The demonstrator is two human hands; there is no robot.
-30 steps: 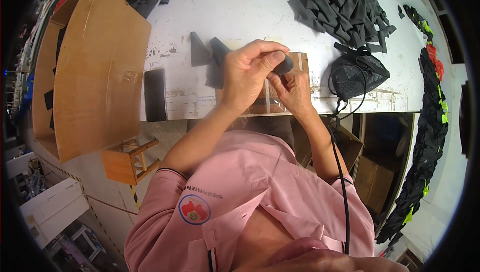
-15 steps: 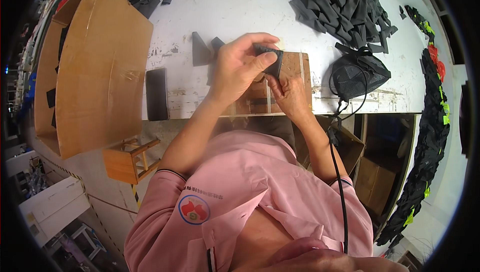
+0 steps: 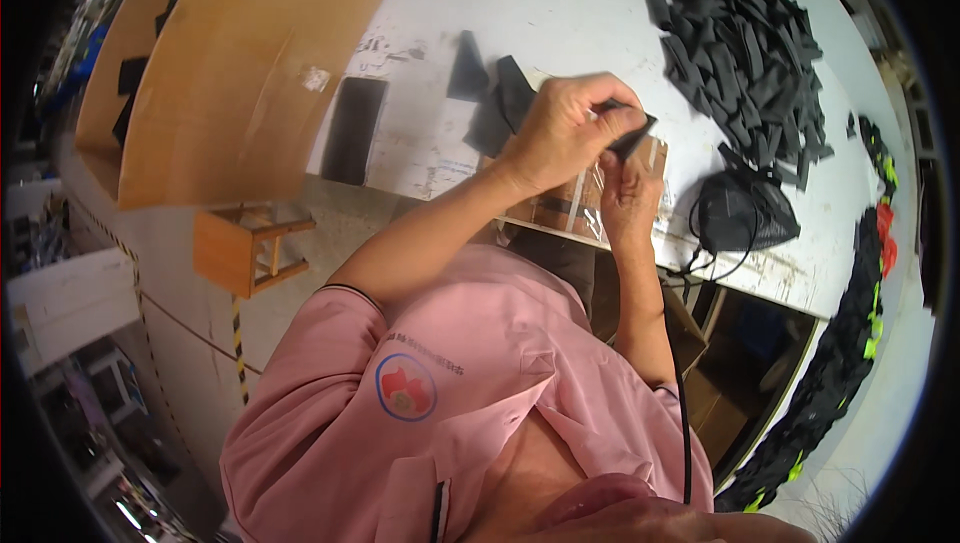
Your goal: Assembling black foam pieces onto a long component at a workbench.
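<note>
A small dark grey fabric piece point(image 3: 630, 140) is held up between my two hands over a brown cardboard carton point(image 3: 578, 211) with clear tape, at the table's front edge. My left hand point(image 3: 568, 128) pinches its upper part between thumb and fingers. From below, my right hand point(image 3: 632, 201) closes on the lower end, its fingertips partly hidden. Left of my left hand lie loose dark pieces: a tapered one point(image 3: 467, 70), a curved one point(image 3: 515, 93) and a flat one point(image 3: 487, 130) partly covered by the curved one.
A large heap of dark fabric pieces point(image 3: 740, 43) covers the table's far right. Nearer sits a black mesh bag point(image 3: 745, 211) with a cord. At left are a phone point(image 3: 355, 131), a big open cardboard box point(image 3: 255, 63) and a wooden stool point(image 3: 235, 251). Black-and-neon strips point(image 3: 840, 383) line the right.
The whole view has turned and shifted, so the table slopes down to the right. My hands still hold the fabric piece together. More of the loose pieces beside my left hand now show.
</note>
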